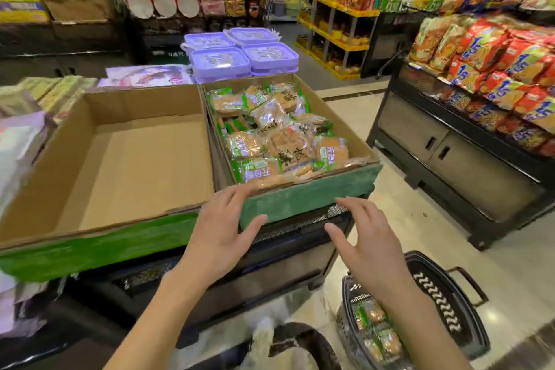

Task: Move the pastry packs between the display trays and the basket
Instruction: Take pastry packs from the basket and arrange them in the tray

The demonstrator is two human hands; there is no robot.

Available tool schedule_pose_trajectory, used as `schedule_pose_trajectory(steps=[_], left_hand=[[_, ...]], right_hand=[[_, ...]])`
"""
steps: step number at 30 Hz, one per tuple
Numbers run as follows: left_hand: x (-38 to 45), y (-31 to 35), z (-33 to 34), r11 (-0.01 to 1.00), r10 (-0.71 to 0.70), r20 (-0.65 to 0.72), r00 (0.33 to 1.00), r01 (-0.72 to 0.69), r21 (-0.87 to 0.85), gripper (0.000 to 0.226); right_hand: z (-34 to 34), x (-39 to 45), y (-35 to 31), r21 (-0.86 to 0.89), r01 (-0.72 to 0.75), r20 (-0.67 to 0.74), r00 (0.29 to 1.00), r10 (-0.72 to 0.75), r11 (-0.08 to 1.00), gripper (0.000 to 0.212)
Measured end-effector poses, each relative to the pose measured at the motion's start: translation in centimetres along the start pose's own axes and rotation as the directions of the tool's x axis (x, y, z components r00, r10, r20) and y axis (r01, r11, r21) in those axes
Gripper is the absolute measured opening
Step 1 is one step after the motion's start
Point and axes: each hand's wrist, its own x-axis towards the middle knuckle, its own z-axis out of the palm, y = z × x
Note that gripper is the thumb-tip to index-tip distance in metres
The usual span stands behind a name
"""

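A person stands in a shop aisle before two cardboard display trays with green front walls. The left tray [120,159] shows only its bare brown bottom. The right tray [309,198] is heaped with pastry packs [279,135], clear wrappers with green and white labels over round golden pastries. Some packs carry large black Chinese characters, but I cannot read them with certainty.

The left hand [222,228] is at the near left corner of the right tray. Its fingers are straight and spread, lying at the top edge of the green wall, and the thumb presses against the front of this wall. It holds no pack. The right hand [369,243] hovers just before the same tray, near its lower right corner, with the fingers spread and relaxed; its grip is wide open and holds nothing.

Both trays rest on a black display stand [297,231] with a metal mesh surface. On the floor, low at the right, stands a black shopping basket [444,303] with a white zigzag pattern on its wall, and more of the same pastry packs [378,333] lie inside it.

Behind the trays stand purple plastic boxes [240,54] in stacks, their lid print too blurred to read. On the shelf at the right lie red and orange snack bags [492,69] with a big blue "15" on them.
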Motion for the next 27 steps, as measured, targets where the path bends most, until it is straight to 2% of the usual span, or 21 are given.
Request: schedule_pose_trajectory(steps=[7, 10, 16, 22, 25, 27], left_hand=[[8.8, -4.3, 3.4, 0.988, -0.094, -0.058, 0.994, 0.086, -0.127, 0.049], [11.7, -5.1, 4.1, 0.999, -0.05, -0.058, 0.997, 0.049, -0.005, 0.05], [14.0, -5.9, 5.1, 0.99, -0.075, 0.103, 0.992, 0.062, 0.125, 0.051], [16.4, -4.8, 5.1, 0.937, -0.244, 0.269, 0.932, 0.155, 0.314, 0.065], [17.9, -4.4, 5.0, 0.891, -0.318, 0.296, 0.901, 0.177, 0.419, 0.061], [18.6, -4.2, 4.8, 0.887, -0.351, 0.325, 0.878, 0.201, 0.415, 0.057]], right_hand=[[2.4, 10.7, 1.9, -0.027, 0.017, 0.126, 0.992, -0.014, 0.999, 0.045], [3.2, 14.5, 2.2, -0.028, 0.082, 0.219, 0.973, -0.074, 0.996, 0.044], [4.9, 19.1, 2.5, 0.092, 0.205, 0.381, 0.897, -0.225, 0.974, 0.039], [6.0, 22.6, 3.7, 0.189, 0.25, 0.47, 0.826, -0.311, 0.95, 0.041], [6.2, 24.2, 4.5, 0.204, 0.263, 0.483, 0.81, -0.331, 0.943, 0.05], [6.4, 25.3, 5.1, 0.212, 0.278, 0.476, 0.808, -0.347, 0.937, 0.05]])
